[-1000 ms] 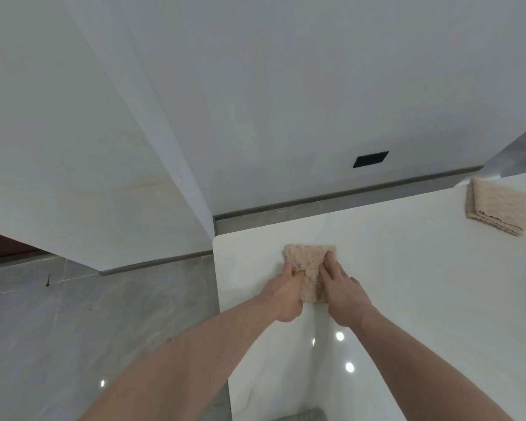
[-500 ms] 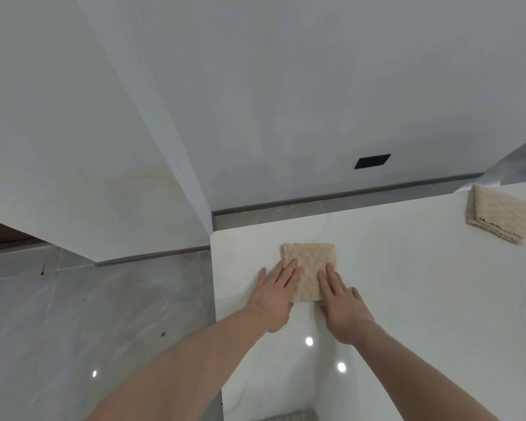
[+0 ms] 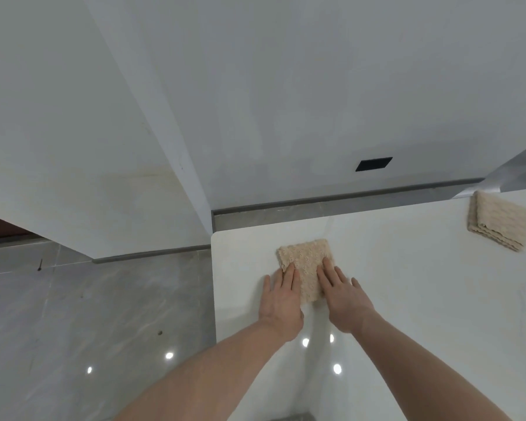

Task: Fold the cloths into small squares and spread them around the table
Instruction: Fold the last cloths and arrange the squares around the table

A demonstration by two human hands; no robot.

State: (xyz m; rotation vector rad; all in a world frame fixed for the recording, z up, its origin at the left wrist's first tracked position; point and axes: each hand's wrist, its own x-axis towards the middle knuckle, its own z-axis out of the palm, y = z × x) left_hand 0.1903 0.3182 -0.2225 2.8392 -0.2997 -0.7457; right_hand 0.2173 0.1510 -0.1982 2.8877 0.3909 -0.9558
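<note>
Head view — left hand (image 3: 281, 299), right hand (image 3: 343, 299) flat on folded cloth (image 3: 307, 262).

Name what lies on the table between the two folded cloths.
Nothing: the head view shows only bare white table between the near cloth and the far cloth.

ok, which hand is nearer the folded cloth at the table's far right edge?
Right. The right hand lies between it and the left hand; both press the near cloth, well short of the far cloth.
</note>
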